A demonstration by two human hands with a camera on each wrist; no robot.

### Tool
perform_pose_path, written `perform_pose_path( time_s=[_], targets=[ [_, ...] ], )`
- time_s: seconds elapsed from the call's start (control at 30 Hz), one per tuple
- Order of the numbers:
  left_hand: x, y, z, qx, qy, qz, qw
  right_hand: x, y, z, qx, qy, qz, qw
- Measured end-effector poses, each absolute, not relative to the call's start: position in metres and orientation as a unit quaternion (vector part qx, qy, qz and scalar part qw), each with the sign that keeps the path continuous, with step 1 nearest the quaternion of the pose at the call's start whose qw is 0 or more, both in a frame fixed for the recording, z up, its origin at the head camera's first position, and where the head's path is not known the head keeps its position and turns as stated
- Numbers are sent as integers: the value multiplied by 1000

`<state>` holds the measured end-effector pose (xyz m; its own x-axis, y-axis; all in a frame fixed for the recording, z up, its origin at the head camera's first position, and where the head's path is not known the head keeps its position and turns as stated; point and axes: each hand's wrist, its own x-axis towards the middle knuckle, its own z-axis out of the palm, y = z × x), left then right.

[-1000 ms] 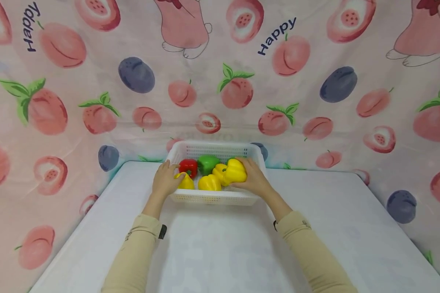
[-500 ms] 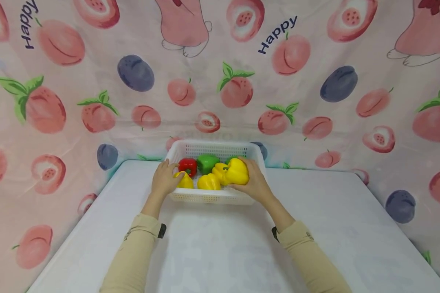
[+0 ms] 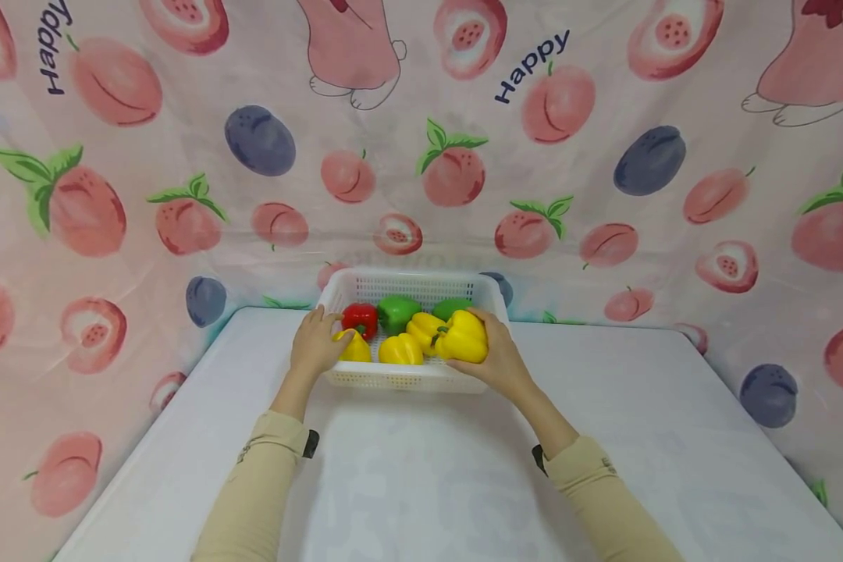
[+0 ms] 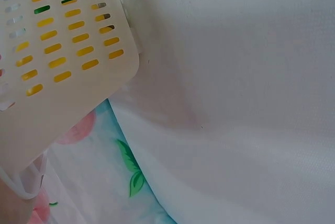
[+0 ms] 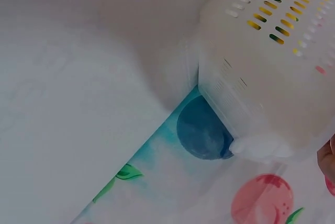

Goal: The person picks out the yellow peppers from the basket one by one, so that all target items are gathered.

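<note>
Yellow bell pepper [image 3: 464, 338] in the grasp of a person's right hand [image 3: 500, 355], seen from the head camera at the front right corner of a white basket [image 3: 403, 381]. Fingers and thumb curl round its right side, the stem pointing left; whether it rests on anything is unclear. Glossy and plump, it looks likely to be light and fairly stiff, its smooth skin apt to slip. The broad lobes should offer a surer hold than the stem. The left hand [image 3: 314, 343] is at the basket's left edge, thumb by another yellow pepper [image 3: 355, 349]; what its fingers grip cannot be told. A red pepper [image 3: 361, 316] and a green pepper [image 3: 397, 314] lie farther back.

From the left wrist, yellow shows through slots in the basket's side; the held pepper cannot be singled out.

From the right wrist, the basket's corner stands on the white worktop [image 5: 68, 93]; the grip is not visible.
</note>
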<state>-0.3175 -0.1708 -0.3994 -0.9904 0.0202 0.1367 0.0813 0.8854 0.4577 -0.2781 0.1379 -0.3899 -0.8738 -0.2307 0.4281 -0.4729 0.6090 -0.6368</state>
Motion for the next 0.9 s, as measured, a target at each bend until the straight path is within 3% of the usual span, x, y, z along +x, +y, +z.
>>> perform_pose_path(
  time_s=[0.9],
  targets=[
    [-317, -169, -398, -20, -970, -237, 59, -260, 149, -394, 198, -862, 409, 226]
  ],
)
